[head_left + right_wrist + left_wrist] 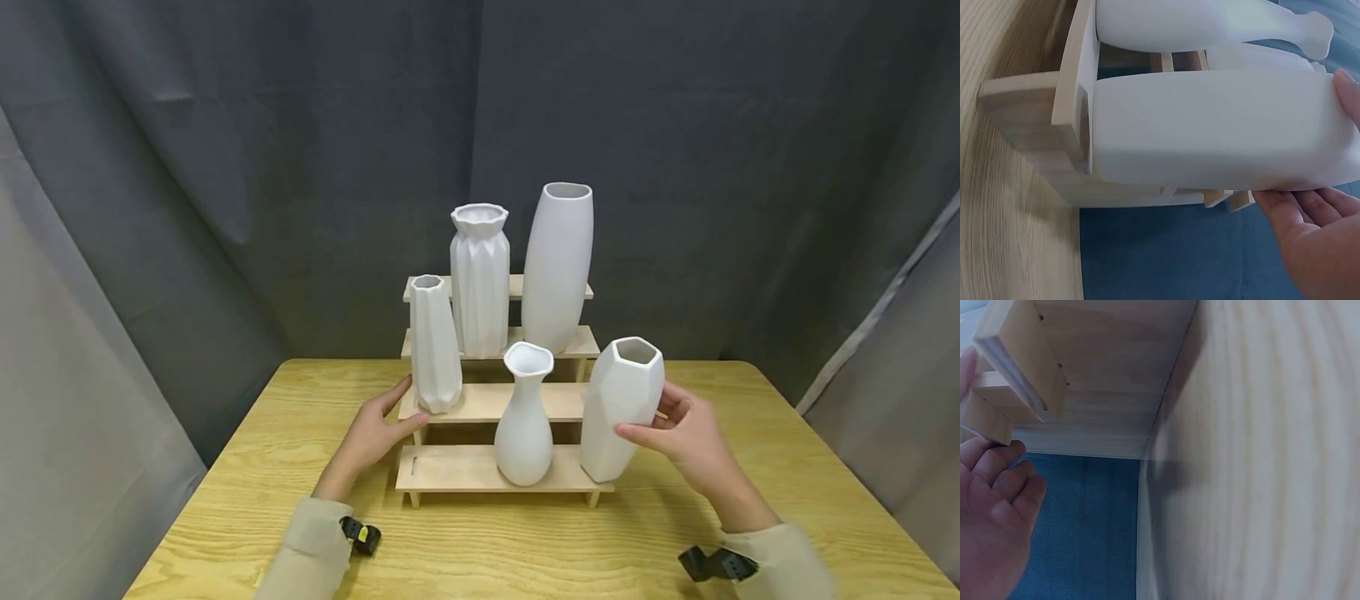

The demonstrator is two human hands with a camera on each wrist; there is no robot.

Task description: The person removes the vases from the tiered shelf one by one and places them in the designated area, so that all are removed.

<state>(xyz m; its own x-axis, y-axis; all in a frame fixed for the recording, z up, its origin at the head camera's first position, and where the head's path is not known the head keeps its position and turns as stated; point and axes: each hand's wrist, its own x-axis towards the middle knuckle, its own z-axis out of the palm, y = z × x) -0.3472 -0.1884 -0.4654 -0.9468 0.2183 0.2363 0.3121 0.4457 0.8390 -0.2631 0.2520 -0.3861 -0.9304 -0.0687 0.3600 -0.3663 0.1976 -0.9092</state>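
Observation:
A stepped wooden display stand (457,468) holds several white vases. My right hand (686,433) grips a faceted white vase (622,392), thumb on the near side and fingers behind. This vase leans slightly right, its base at the right end of the lowest step; the right wrist view shows the base against the shelf. At the stand's left end my left hand (378,429) holds the second step's edge between thumb and fingers, beside a slim ribbed vase (437,358). In the left wrist view, its curled fingers (1007,465) meet the wooden edge.
A flared-neck vase (525,433) stands on the lowest step, left of the held one. Higher up are a pleated vase (482,292) and a tall rounded vase (558,267). The wooden table (525,550) lies below, with a dark curtain (337,167) behind.

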